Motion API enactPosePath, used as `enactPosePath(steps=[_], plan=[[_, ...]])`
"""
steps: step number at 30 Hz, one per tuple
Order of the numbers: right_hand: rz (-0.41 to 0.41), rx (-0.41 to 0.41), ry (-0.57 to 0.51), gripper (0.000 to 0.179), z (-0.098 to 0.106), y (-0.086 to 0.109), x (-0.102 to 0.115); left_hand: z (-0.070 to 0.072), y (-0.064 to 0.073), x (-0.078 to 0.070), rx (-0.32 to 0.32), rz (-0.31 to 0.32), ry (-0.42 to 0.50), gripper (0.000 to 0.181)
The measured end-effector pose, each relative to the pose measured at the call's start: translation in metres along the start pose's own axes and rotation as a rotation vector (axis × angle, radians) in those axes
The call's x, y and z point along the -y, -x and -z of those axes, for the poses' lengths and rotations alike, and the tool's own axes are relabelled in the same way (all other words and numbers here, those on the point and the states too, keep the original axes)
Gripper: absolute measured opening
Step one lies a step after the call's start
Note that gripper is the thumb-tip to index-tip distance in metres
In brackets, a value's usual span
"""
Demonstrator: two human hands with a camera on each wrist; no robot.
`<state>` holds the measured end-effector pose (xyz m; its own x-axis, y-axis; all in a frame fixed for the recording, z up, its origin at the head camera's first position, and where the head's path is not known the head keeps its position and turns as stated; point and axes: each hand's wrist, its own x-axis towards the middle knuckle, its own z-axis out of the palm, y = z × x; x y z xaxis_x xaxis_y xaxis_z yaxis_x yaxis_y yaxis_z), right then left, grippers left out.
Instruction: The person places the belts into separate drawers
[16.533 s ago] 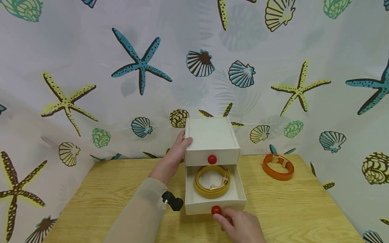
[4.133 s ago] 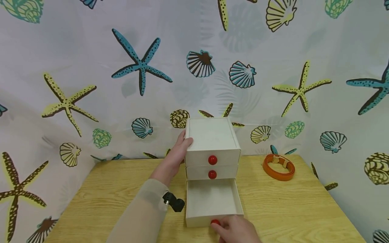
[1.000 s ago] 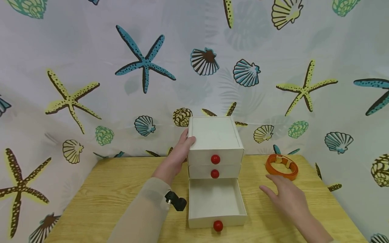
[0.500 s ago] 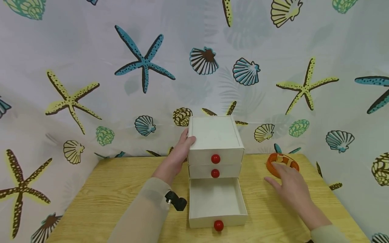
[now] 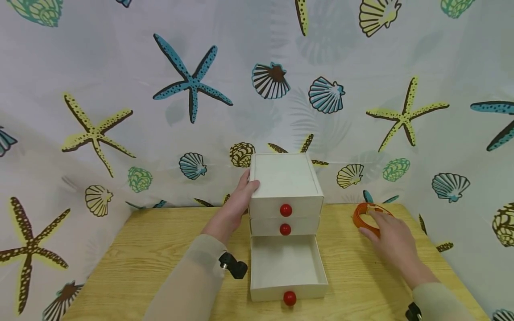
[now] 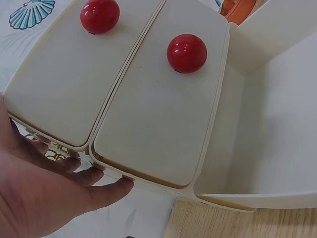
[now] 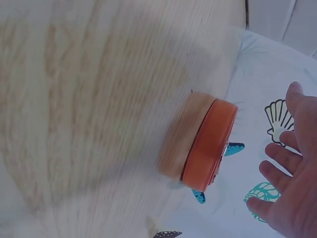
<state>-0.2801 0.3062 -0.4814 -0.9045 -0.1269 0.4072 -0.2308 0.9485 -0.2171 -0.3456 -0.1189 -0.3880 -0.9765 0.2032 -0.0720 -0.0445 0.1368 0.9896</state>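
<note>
A small white drawer cabinet [image 5: 286, 176] with round red knobs stands mid-table. My left hand [image 5: 233, 207] rests against its left side, thumb at the top edge. In the left wrist view the fingers of that left hand [image 6: 59, 191] lie fairly straight along the side. The bottom drawer [image 5: 263, 293] is pulled out, with nothing inside; the upper two are closed. Over at the right, a coiled orange belt [image 5: 358, 219] with a gold-coloured buckle lies on the table. My right hand [image 5: 395, 240] reaches over it, overlapping it, fingers spread and holding nothing. The right wrist view shows the belt [image 7: 210, 144] apart from the fingers.
The wooden table [image 5: 168, 254] ends at a pale cloth backdrop [image 5: 120, 67] printed with starfish and shells. The pulled-out drawer's red knob [image 5: 290, 298] juts toward the front. Black wrist straps show at both sleeves.
The middle drawer holding a coiled yellow belt was pushed in, and the bottom drawer was pulled out. My right hand let go of its knob and moved right to the orange belt.
</note>
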Motion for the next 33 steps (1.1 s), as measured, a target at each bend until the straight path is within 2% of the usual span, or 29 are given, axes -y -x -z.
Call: enactPosePath(steps=[5,20,33], plan=[[-0.016,0.012,0.01,0.066,-0.004,-0.002,-0.006,0.0,0.001,0.0,-0.001,-0.005,0.0,0.08],[-0.102,0.137,0.007,0.069,-0.019,-0.007,-0.025,0.0,0.005,-0.005,-0.003,0.003,0.009,0.08],[-0.107,0.202,-0.04,0.07,-0.031,-0.005,-0.042,-0.001,0.007,-0.004,-0.001,0.001,0.01,0.08]])
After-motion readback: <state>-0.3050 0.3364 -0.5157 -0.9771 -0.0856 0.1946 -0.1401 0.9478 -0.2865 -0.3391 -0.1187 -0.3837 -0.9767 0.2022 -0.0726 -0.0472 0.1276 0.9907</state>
